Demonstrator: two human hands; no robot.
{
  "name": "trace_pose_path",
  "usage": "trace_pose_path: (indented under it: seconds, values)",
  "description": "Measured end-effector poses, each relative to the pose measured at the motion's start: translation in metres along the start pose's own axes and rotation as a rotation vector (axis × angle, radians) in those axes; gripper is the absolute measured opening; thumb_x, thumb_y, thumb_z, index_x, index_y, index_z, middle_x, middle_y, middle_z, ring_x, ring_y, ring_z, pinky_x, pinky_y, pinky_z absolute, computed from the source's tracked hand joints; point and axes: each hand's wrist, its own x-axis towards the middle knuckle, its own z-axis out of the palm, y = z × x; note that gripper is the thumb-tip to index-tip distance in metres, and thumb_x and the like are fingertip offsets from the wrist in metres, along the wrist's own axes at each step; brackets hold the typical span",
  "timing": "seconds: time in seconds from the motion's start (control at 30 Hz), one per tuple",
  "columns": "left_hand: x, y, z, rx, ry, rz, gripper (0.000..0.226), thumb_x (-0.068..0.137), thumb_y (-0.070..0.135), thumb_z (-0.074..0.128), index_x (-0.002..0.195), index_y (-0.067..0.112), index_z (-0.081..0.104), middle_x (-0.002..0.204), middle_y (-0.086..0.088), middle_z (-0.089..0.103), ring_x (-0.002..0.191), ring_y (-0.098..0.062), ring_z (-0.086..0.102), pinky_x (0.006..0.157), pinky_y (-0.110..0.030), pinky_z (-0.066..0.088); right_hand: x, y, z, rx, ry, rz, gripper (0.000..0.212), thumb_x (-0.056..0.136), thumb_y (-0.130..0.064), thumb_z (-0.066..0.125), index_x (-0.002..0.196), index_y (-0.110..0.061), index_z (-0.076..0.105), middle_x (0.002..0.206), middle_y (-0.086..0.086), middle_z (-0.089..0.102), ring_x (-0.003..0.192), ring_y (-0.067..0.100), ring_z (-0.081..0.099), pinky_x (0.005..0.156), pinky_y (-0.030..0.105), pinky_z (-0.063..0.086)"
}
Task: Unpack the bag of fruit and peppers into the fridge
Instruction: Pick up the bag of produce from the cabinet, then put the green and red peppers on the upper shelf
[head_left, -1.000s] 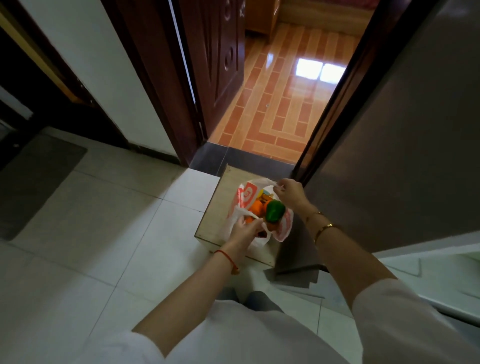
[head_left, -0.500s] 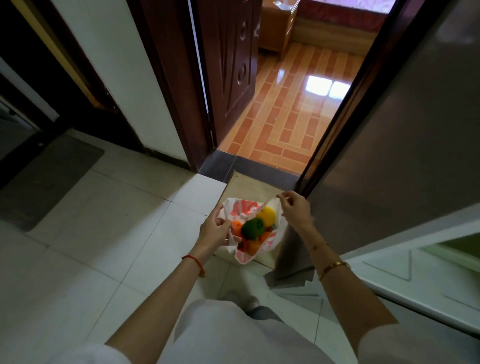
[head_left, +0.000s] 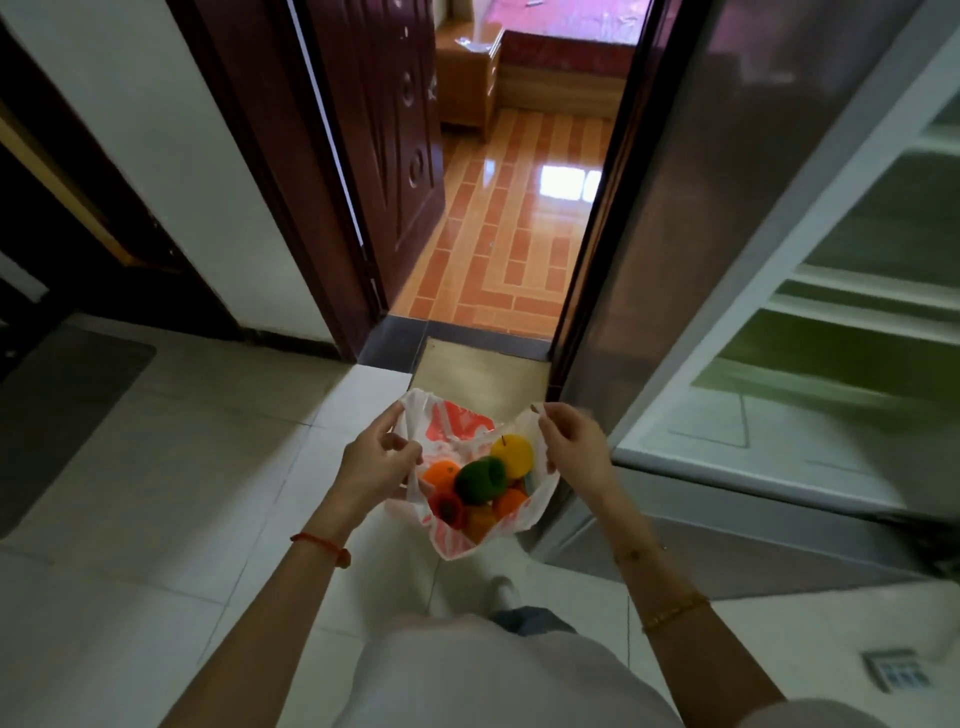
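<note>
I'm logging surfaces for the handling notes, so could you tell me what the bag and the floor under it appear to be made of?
The bag looks like thin plastic film, white with red print: it crumples and sags around the produce and is faintly translucent. The floor looks like pale glazed ceramic tile, judging by its grout lines and soft sheen.

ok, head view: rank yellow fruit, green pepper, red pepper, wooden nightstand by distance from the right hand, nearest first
1. yellow fruit, in the bag, just left of the right hand.
2. green pepper, at the bag's middle, further left.
3. red pepper, at the bag's lower left.
4. wooden nightstand, far off through the doorway, in the next room.
</note>
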Motion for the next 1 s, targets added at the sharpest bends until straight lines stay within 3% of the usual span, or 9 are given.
trace_pose_path:
  seconds: [0.1,0.2,0.27,0.53,0.7,0.77,0.9,1.0]
  values:
    - [-0.024,-0.002,-0.007,0.032,-0.044,0.044,0.061,0.096,0.015,0.061,0.149,0.033,0.036,0.118,-0.01,0.063,0.103,-0.033,0.068,0.079,-0.052,0.061,-0.034,-0.001,-0.003,0.035,0.056,0.004,0.029,0.099,-0.03,0.051,0.122,-0.017,0.064,0.093,0.0,0.072,0.073,0.017,0.071,0.069,0.04,0.062]
    - [-0.046,-0.003,-0.014,0.049,-0.093,0.084,0.061,0.096,0.015,0.061,0.149,0.034,0.036,0.117,-0.008,0.063,0.102,-0.031,0.069,0.077,-0.049,0.062,-0.071,-0.012,-0.01,0.112,0.126,0.0,0.026,0.101,-0.024,0.052,0.119,-0.013,0.065,0.092,0.003,0.071,0.062,0.004,0.068,0.051,0.022,0.057]
    - [-0.058,-0.002,-0.016,0.06,-0.119,0.115,0.06,0.097,0.015,0.06,0.149,0.035,0.037,0.117,-0.008,0.064,0.101,-0.03,0.069,0.078,-0.05,0.062,-0.096,-0.019,-0.017,0.16,0.169,-0.004,0.023,0.101,-0.019,0.051,0.115,-0.008,0.067,0.084,0.003,0.069,0.052,0.0,0.063,0.045,0.018,0.052]
    - [-0.096,0.013,0.003,0.087,-0.276,0.262,0.06,0.095,0.016,0.06,0.148,0.037,0.041,0.109,-0.011,0.069,0.095,-0.028,0.071,0.078,-0.047,0.062,-0.172,-0.023,-0.052,0.245,0.369,0.051,0.023,0.1,-0.014,0.05,0.114,-0.007,0.066,0.072,0.003,0.067,0.042,0.011,0.058,0.044,0.027,0.051]
    - [-0.119,0.047,0.033,0.128,-0.361,0.373,0.048,0.094,0.017,0.061,0.132,0.044,0.053,0.101,-0.009,0.072,0.086,-0.03,0.074,0.078,-0.051,0.062,-0.205,-0.021,-0.093,0.263,0.526,0.05,0.027,0.1,-0.016,0.05,0.12,-0.007,0.065,0.072,0.0,0.063,0.042,0.001,0.055,0.042,0.018,0.046]
    - [-0.13,0.064,0.047,0.128,-0.418,0.433,0.04,0.094,0.016,0.06,0.126,0.039,0.058,0.097,-0.012,0.072,0.08,-0.028,0.075,0.076,-0.053,0.062,-0.214,-0.023,-0.115,0.287,0.587,0.031,0.028,0.1,-0.015,0.049,0.121,-0.005,0.065,0.071,-0.001,0.061,0.042,0.0,0.054,0.04,0.018,0.045]
    - [-0.153,0.101,0.078,0.117,-0.494,0.549,0.049,0.095,0.013,0.059,0.134,0.043,0.054,0.095,-0.005,0.074,0.078,-0.024,0.074,0.072,-0.045,0.062,-0.222,-0.025,-0.163,0.294,0.688,-0.009,0.029,0.101,-0.016,0.049,0.121,-0.002,0.064,0.063,-0.007,0.055,0.039,-0.001,0.051,0.04,0.019,0.041]
    - [-0.158,0.129,0.107,0.121,-0.495,0.573,0.063,0.094,0.016,0.061,0.147,0.042,0.04,0.103,-0.01,0.072,0.082,-0.031,0.073,0.072,-0.051,0.062,-0.218,-0.023,-0.204,0.269,0.741,-0.033,0.031,0.101,-0.014,0.047,0.127,-0.004,0.06,0.058,-0.006,0.05,0.037,0.001,0.047,0.042,0.024,0.04]
